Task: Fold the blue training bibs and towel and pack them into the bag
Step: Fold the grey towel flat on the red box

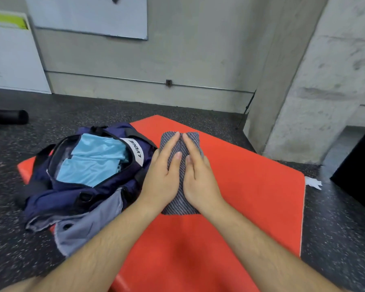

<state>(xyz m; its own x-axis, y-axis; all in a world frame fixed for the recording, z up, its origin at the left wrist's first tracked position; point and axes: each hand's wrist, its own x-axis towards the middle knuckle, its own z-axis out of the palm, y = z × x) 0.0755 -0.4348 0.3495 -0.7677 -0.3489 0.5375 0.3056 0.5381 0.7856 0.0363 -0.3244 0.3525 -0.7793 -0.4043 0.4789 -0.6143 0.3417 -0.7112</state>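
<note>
A folded grey striped towel [180,204] lies on the red mat [240,186]. My left hand [163,171] and my right hand [198,175] lie flat on top of it side by side, fingers straight, pressing it down. To the left stands the open navy bag [89,192] with folded light blue bibs [93,163] inside it. The hands cover most of the towel's middle.
The bag's grey flap hangs over the mat's near left edge. A concrete pillar [314,91] rises at the right, a black box [360,171] beside it. A black roller [9,116] lies on the dark speckled floor at far left. A whiteboard hangs on the wall.
</note>
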